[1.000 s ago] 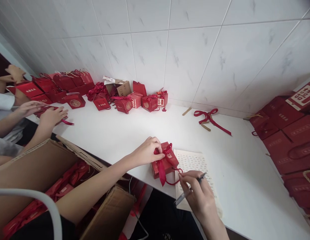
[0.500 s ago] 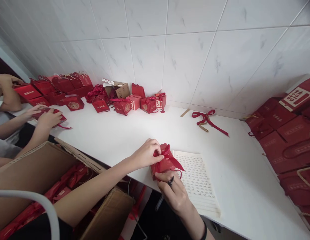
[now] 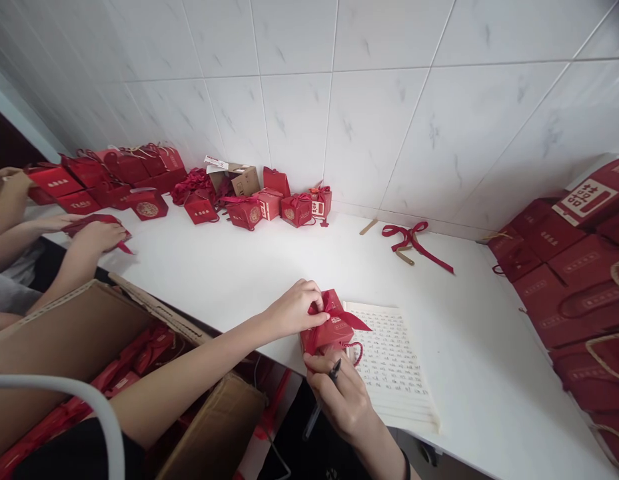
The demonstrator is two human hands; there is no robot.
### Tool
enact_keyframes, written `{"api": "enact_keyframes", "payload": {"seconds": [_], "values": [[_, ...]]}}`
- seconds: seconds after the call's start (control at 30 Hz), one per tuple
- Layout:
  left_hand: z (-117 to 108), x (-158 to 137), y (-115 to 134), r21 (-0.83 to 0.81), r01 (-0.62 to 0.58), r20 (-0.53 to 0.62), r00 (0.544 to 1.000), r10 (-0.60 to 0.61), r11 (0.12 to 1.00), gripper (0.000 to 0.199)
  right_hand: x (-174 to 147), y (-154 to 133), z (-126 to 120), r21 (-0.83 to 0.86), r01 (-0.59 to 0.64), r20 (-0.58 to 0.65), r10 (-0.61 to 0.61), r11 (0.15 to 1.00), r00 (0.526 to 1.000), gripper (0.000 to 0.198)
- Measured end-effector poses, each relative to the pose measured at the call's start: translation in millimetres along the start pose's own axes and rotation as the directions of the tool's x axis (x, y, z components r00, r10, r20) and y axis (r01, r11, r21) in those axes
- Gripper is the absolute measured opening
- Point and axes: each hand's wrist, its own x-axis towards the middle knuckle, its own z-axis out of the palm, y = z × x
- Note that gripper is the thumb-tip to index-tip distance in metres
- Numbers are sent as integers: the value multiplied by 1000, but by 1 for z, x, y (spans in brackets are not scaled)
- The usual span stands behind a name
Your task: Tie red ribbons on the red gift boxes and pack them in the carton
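A small red gift box (image 3: 342, 328) with a twisted cord handle sits at the table's near edge, a red ribbon (image 3: 358, 321) around it. My left hand (image 3: 299, 308) pinches the ribbon at the top of the box, thumb and fingers closed. Below it, my right hand (image 3: 345, 399) grips a ribbon end between thumb and forefinger at the box's near side. A pen (image 3: 335, 371) is tucked through the same hand, pointing down past the edge. Handwritten paper (image 3: 392, 357) lies beside and partly behind the box. The ribbon's crossing is partly covered by my left fingers.
A tied ribbon bow (image 3: 412, 240) lies near the wall. Finished-looking red boxes (image 3: 296, 210) line the back; red bags (image 3: 579, 287) are stacked at right. An open carton (image 3: 64, 320) of red packages stands at lower left. Beyond it a co-worker's hands (image 3: 96, 237) hold another red box.
My right hand has moved slightly down and left, drawing the ribbon end toward me. The ribbon tail on the right has swung up and lies flatter. My left hand stays nearly still.
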Motion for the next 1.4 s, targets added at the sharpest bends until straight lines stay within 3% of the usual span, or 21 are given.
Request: {"api": "enact_keyframes", "payload": {"seconds": [0.13,0.23,0.3,0.37,0.43,0.5,0.6,0.67,0.8,0.97,1.07,1.27,1.4], "values": [[-1,0,1,18,2,0,1000,-2,1000,21,0,-6,-1,53,24,21,-25,998,999,18],[-5,-2,2,25,-10,18,1000,10,1000,18,11,-2,-15,99,-23,-11,25,995,1000,5],[-10,-6,3,-7,-23,35,999,24,1000,18,24,10,-30,111,-127,-76,136,986,988,7],[-13,-11,4,-39,-10,15,1000,10,999,20,40,30,-44,107,-320,-103,330,941,938,4],[-15,-17,4,-26,69,-51,996,-70,997,20,56,53,-54,74,-443,14,443,894,896,5],[-15,-24,5,19,194,-114,975,-191,981,22,69,74,-56,105,-470,215,442,876,871,6],[-15,-33,9,84,361,-182,922,-342,929,28,81,92,-51,215,-531,462,394,820,795,12],[-17,-38,14,97,442,-164,891,-424,892,33,85,96,-44,288,-591,534,385,754,752,20],[-21,-49,25,111,528,-23,848,-529,842,43,87,95,-35,433,-671,570,394,601,721,28],[-21,-49,25,75,434,-39,901,-432,898,27,81,89,-33,517,-734,556,479,441,679,28],[-17,-42,13,-1,410,-53,911,-410,912,22,72,83,-36,508,-754,476,593,417,649,29],[-8,-31,-11,-264,352,-14,929,-369,898,18,53,68,-38,491,-799,318,782,348,536,30],[-4,-33,-15,-266,301,-54,944,-325,916,12,44,62,-32,478,-796,194,839,372,508,27]]}}
